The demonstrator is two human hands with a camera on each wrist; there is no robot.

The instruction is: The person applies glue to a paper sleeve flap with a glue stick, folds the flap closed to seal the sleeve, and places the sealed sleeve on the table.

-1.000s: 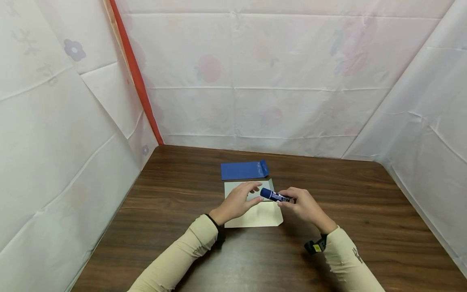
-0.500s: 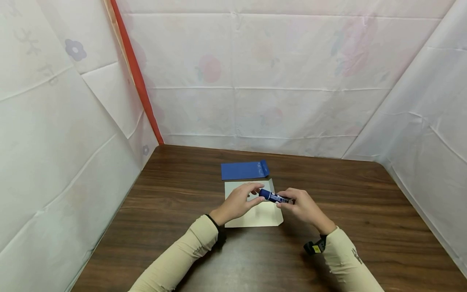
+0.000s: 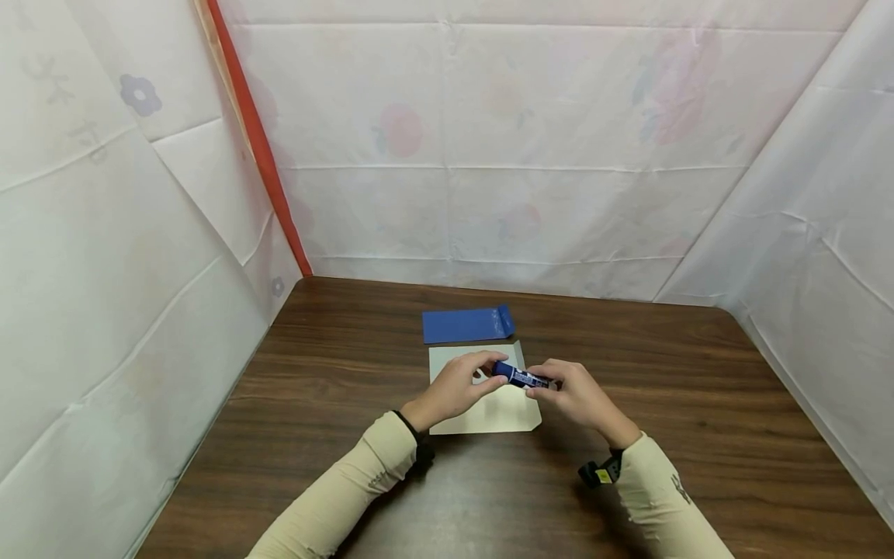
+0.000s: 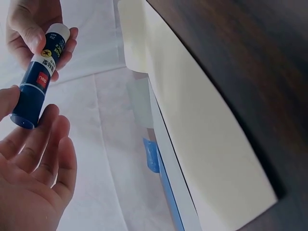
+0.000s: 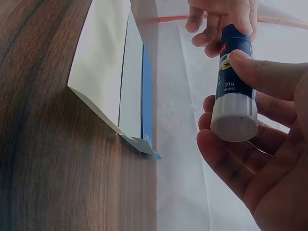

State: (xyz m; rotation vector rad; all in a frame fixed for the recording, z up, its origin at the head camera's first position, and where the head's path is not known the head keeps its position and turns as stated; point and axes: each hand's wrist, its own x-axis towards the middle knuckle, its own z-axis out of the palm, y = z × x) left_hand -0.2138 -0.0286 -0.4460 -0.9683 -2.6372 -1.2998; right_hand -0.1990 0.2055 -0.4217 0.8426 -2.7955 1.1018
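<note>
A dark blue glue stick (image 3: pixel 520 376) with a white base is held in the air above the papers, tilted. My right hand (image 3: pixel 576 390) grips its body near the base, thumb on the label in the right wrist view. My left hand (image 3: pixel 457 384) pinches the blue cap (image 4: pixel 30 103) at the other end between thumb and index finger, its other fingers spread loosely. The cap is on the stick. Beneath the hands lies a pale cream envelope-like paper (image 3: pixel 489 415) with a pale grey-green one (image 3: pixel 441 359) right behind it, partly covered by the left hand.
A blue envelope (image 3: pixel 461 326) with a shiny flap at its right end lies farther back on the brown wood-grain table (image 3: pixel 663 357). White printed cloth (image 3: pixel 489 217) hangs behind and along both sides, with a red strip (image 3: pixel 258 140) at the left corner.
The glue stick has moved slightly left in my right hand, bringing its cap between my left thumb and index finger. The papers lie as before.
</note>
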